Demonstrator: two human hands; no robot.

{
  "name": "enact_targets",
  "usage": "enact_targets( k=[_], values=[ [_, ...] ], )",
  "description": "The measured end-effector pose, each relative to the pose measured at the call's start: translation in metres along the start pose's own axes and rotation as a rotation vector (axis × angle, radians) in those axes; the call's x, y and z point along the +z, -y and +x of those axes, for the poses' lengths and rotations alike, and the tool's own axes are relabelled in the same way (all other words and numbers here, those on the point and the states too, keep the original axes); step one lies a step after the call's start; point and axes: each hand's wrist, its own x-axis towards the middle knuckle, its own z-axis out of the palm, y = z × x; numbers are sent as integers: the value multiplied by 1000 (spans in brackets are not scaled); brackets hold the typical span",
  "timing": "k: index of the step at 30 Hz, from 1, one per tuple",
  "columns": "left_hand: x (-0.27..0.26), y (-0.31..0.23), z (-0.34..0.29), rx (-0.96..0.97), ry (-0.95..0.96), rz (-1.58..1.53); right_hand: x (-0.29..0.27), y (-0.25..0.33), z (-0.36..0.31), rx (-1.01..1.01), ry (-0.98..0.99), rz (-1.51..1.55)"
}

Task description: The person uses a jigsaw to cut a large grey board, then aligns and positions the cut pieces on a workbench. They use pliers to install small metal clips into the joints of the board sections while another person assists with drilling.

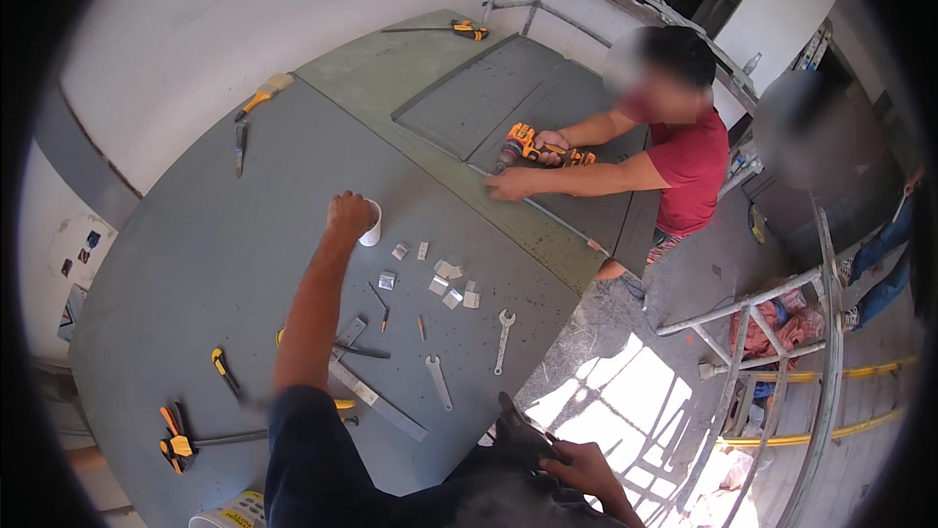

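My left hand point(347, 215) is stretched out over the grey tabletop, its fingers curled against the side and rim of a white cup point(372, 222). The fingertips are partly hidden. Low in the view, in front of my body, my right hand point(584, 470) is closed around a dark object point(528, 427) whose kind I cannot make out. Several small metal plates point(440, 285) lie to the right of my left forearm. Nearer to me are an open-end wrench point(439, 381), a combination wrench point(503, 342) and a metal square point(381, 401).
Across the table, a co-worker in a red shirt holds a yellow drill point(528, 140) over a dark panel point(586, 88). A utility knife point(226, 370), a bar clamp point(176, 442) and a paintbrush point(262, 95) lie on the left side. Metal scaffolding point(762, 308) stands at right.
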Motion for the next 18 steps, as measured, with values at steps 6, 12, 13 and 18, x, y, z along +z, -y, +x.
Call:
enact_targets(
  k=[6, 12, 13, 18],
  values=[
    [-15, 6, -14, 42, 62, 7, 39, -33, -16, 222, -183, 275],
    [5, 30, -29, -8, -154, -223, 51, -14, -4, 204, -206, 382],
    [12, 37, -29, -2, -158, -196, 48, -10, -2, 192, -178, 371],
    [-3, -3, -1, 37, -1, -144, 34, -21, -10, 89, -186, 285]
  ],
)
